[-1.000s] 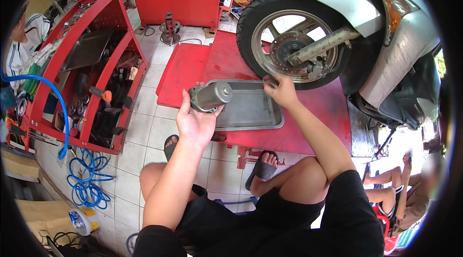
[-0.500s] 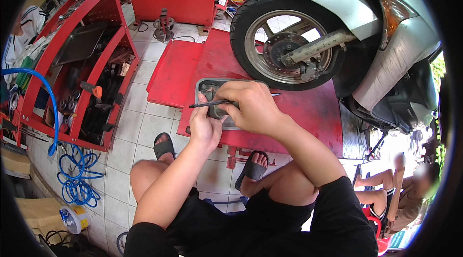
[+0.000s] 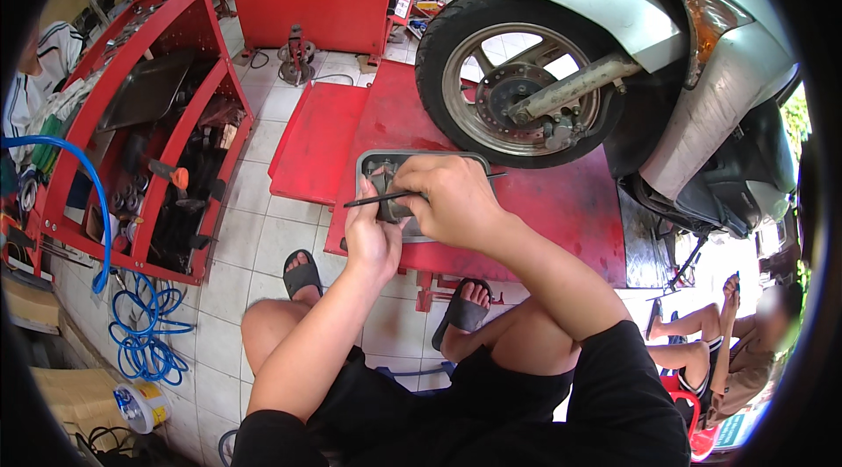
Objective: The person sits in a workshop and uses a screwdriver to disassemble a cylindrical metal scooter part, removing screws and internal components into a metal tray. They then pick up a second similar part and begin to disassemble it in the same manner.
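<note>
Over a grey tray (image 3: 474, 155), my left hand (image 3: 372, 241) is closed round a dark metal part (image 3: 394, 207); fingers cover much of it, and its exact kind is unclear. A thin dark rod-like tool (image 3: 372, 199) lies across the part, gripped by my right hand (image 3: 456, 193). One end of the tool sticks out on the left above my left fingers, and the other shows beyond the right knuckles. More metal pieces (image 3: 377, 167) lie in the tray, partly hidden by my hands.
The tray rests on a red lift platform (image 3: 544, 221), beside a scooter's front wheel (image 3: 438, 72). A red tool rack (image 3: 215, 72) stands left, with a blue hose (image 3: 145, 327) coiled below. A white bucket (image 3: 136, 406) is at lower left. A seated person (image 3: 741, 362) is at right.
The tool's left end has dipped and tilted slightly while both hands keep their hold. The whole view has shifted slightly. The person at right has moved a raised hand.
</note>
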The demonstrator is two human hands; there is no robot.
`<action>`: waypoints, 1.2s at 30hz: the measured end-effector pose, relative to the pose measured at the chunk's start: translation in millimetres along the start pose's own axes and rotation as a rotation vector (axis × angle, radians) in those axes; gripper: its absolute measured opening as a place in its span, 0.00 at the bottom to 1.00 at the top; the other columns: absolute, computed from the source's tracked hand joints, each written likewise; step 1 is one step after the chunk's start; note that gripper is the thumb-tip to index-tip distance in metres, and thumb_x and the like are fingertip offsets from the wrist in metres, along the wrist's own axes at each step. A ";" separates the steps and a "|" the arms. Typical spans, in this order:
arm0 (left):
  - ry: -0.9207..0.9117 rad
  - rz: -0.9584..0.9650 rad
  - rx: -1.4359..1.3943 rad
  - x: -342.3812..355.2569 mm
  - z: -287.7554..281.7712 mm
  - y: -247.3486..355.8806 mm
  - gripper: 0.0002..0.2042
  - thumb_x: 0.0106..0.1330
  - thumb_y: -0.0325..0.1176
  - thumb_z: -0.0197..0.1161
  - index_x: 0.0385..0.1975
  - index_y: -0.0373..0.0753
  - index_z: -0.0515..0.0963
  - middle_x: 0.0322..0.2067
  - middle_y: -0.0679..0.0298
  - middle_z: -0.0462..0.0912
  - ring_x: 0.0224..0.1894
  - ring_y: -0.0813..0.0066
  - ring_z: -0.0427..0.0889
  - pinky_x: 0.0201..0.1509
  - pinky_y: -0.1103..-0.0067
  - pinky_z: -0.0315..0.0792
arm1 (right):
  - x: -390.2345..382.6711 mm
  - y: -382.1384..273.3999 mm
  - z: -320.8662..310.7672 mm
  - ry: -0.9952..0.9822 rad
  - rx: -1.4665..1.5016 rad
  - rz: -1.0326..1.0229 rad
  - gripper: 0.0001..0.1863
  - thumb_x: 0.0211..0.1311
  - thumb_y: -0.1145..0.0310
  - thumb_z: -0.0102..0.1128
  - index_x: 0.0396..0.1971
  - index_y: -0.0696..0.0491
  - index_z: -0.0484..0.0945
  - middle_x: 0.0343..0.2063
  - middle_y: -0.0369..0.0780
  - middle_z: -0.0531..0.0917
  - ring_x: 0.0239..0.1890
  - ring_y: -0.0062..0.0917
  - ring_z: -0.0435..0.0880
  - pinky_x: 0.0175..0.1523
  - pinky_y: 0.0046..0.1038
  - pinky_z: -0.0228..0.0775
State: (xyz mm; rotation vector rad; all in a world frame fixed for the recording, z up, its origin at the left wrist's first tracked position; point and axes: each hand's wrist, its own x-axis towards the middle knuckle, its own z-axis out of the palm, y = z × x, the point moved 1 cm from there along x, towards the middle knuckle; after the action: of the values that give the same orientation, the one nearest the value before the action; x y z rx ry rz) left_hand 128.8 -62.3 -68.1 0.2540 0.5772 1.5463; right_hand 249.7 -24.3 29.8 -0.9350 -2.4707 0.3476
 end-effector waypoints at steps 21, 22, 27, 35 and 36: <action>-0.017 -0.032 -0.110 1.3 -0.1 -3.2 0.18 0.81 0.44 0.40 0.57 0.40 0.71 0.49 0.65 0.79 0.46 0.76 0.78 0.51 0.72 0.71 | -1.3 -4.7 4.8 0.046 -0.119 -0.032 0.12 0.50 0.64 0.72 0.32 0.55 0.84 0.38 0.36 0.82 0.32 0.37 0.84 0.34 0.36 0.74; -0.026 -0.045 -0.122 -0.8 0.1 -3.8 0.18 0.82 0.43 0.38 0.58 0.40 0.69 0.50 0.64 0.78 0.48 0.76 0.77 0.57 0.71 0.71 | -2.6 -5.6 3.9 0.041 -0.130 -0.041 0.12 0.50 0.64 0.72 0.31 0.55 0.84 0.38 0.36 0.82 0.32 0.36 0.84 0.34 0.36 0.74; -0.102 -0.012 -0.105 5.5 -14.2 -7.8 0.18 0.81 0.47 0.41 0.55 0.42 0.73 0.50 0.65 0.80 0.49 0.74 0.78 0.51 0.69 0.72 | -0.1 -9.3 4.8 0.040 -0.186 -0.065 0.12 0.50 0.63 0.72 0.31 0.54 0.83 0.35 0.38 0.79 0.29 0.36 0.85 0.32 0.37 0.75; -0.081 -0.041 -0.115 1.6 -4.1 -4.7 0.19 0.81 0.46 0.41 0.57 0.43 0.71 0.53 0.64 0.78 0.55 0.71 0.78 0.61 0.59 0.70 | -0.3 -7.3 3.0 0.021 -0.241 -0.116 0.12 0.52 0.63 0.71 0.32 0.54 0.83 0.35 0.37 0.80 0.29 0.34 0.85 0.33 0.35 0.75; -0.075 -0.048 -0.120 1.0 -2.9 -4.4 0.18 0.81 0.46 0.41 0.58 0.43 0.71 0.54 0.63 0.78 0.56 0.70 0.77 0.61 0.59 0.70 | -0.2 -7.3 2.4 0.016 -0.239 -0.129 0.12 0.52 0.63 0.71 0.32 0.54 0.83 0.35 0.37 0.80 0.30 0.34 0.85 0.33 0.35 0.75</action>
State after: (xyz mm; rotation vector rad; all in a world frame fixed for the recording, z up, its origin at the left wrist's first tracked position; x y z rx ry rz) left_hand 131.1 -62.1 -72.9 0.2040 0.4269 1.5121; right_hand 244.6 -29.9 30.5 -0.8594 -2.5819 0.0006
